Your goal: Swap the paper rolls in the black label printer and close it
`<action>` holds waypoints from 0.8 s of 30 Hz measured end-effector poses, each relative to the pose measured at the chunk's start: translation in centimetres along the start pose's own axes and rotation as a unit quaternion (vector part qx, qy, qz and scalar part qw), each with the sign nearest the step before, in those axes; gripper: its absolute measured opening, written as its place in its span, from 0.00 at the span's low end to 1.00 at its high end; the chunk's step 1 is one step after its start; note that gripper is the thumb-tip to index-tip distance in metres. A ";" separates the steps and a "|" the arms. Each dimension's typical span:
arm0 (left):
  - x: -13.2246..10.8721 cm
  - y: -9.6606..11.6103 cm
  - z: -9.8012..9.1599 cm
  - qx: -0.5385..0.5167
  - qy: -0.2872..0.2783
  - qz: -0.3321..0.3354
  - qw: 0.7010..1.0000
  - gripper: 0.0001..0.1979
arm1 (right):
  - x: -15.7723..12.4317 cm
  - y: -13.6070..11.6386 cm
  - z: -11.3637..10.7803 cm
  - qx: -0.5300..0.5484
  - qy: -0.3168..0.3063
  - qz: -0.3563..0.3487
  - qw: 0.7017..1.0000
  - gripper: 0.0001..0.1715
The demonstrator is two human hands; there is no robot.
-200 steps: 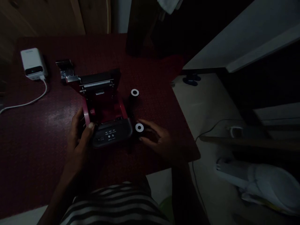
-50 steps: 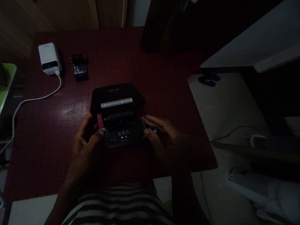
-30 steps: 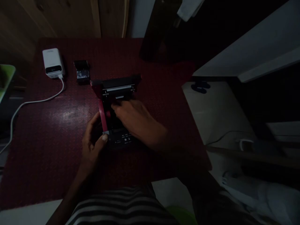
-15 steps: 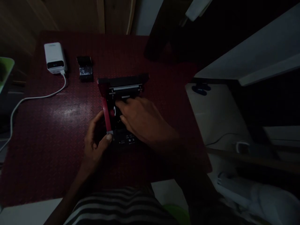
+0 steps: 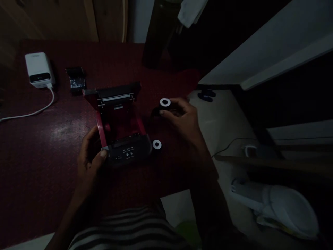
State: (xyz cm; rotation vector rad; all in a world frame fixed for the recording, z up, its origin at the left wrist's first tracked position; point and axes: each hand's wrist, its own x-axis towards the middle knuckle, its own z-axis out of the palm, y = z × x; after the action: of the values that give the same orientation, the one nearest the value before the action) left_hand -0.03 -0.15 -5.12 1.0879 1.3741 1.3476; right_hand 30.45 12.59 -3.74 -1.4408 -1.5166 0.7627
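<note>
A small red and black label printer (image 5: pixel 130 149) stands on the table with its lid raised and its red inner bay in view. My left hand (image 5: pixel 90 156) grips its left front corner, the thumb on top and the fingers along the side. To the right of the printer, my right hand (image 5: pixel 183 118) pinches a small black roll (image 5: pixel 161 107) with a white ring-shaped end; a dark loose strip seems to hang from its left. A second roll with a white end (image 5: pixel 156 149) rests beside the printer's right front corner.
The dark red patterned table (image 5: pixel 49 173) carries a white power bank (image 5: pixel 39 67) with a white cable at the far left. A dark piece with a printed strip (image 5: pixel 77 82) lies behind the printer. Dark slippers (image 5: pixel 206 96) are on the floor to the right.
My right hand has come out of the printer's bay and moved right, now with a roll in its fingers. My left hand stays on the printer. The view has shifted right.
</note>
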 end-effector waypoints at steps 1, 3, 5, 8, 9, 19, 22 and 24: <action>0.0 0.0 0.0 0.001 -0.001 0.000 1.000 0.32 | -0.3 1.1 0.6 0.006 -0.014 0.014 1.000 0.17; 0.0 0.0 -0.1 0.001 -0.003 -0.002 1.000 0.32 | -1.0 2.6 1.7 0.007 -0.035 0.026 0.999 0.17; 0.1 -0.2 -0.2 0.008 -0.002 -0.004 1.000 0.31 | -1.6 3.2 2.4 0.005 -0.043 0.027 0.999 0.16; 0.2 -0.5 -0.5 0.020 -0.003 -0.003 1.000 0.29 | -2.0 3.3 2.6 0.006 -0.045 0.028 0.999 0.18; 0.2 -0.5 -0.6 0.021 -0.001 0.000 1.000 0.30 | -2.0 3.2 2.5 0.006 -0.047 0.030 0.998 0.20; 0.1 -0.5 -0.3 0.003 0.004 -0.015 1.000 0.32 | -9.2 1.0 -2.0 -0.025 -0.081 0.104 0.991 0.15; 0.1 -0.6 -0.3 0.007 0.011 -0.011 1.000 0.31 | -10.6 0.4 -0.8 0.001 -0.116 0.085 0.990 0.22; 0.2 -0.4 -0.3 0.008 0.011 -0.004 1.000 0.31 | -10.8 0.4 0.6 0.008 -0.114 0.057 0.992 0.22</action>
State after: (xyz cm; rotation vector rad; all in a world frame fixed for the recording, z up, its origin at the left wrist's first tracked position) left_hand -0.35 -0.06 -5.55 1.0794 1.4069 1.3484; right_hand 29.41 2.17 -6.35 -1.4791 -1.6035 1.0353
